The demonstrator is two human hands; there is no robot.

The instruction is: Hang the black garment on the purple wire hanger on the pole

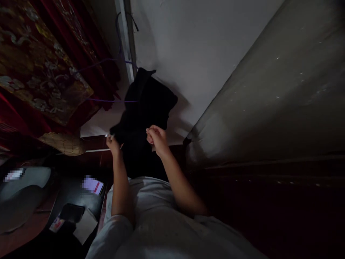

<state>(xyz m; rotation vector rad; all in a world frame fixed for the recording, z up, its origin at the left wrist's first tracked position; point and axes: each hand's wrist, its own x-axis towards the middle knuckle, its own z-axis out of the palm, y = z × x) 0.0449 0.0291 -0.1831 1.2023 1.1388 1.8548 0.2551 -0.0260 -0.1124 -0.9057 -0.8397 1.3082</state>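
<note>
A black garment (147,99) hangs in front of me by the pale wall, its lower part falling toward my lap; its exact kind is lost in the dark. My left hand (114,144) pinches its left edge with curled fingers. Closed in a fist, my right hand (157,138) grips the cloth farther right, at about the same height. A thin purple cord (105,100) runs to the garment from the left and crosses its surface.
Red patterned drapery (45,68) hangs at the left, above a woven basket-like item (64,143). A lit phone (94,185), a dark wallet-like object (72,213) and paper (85,226) lie on a dark seat. A large grey covered surface (269,93) slants along the right.
</note>
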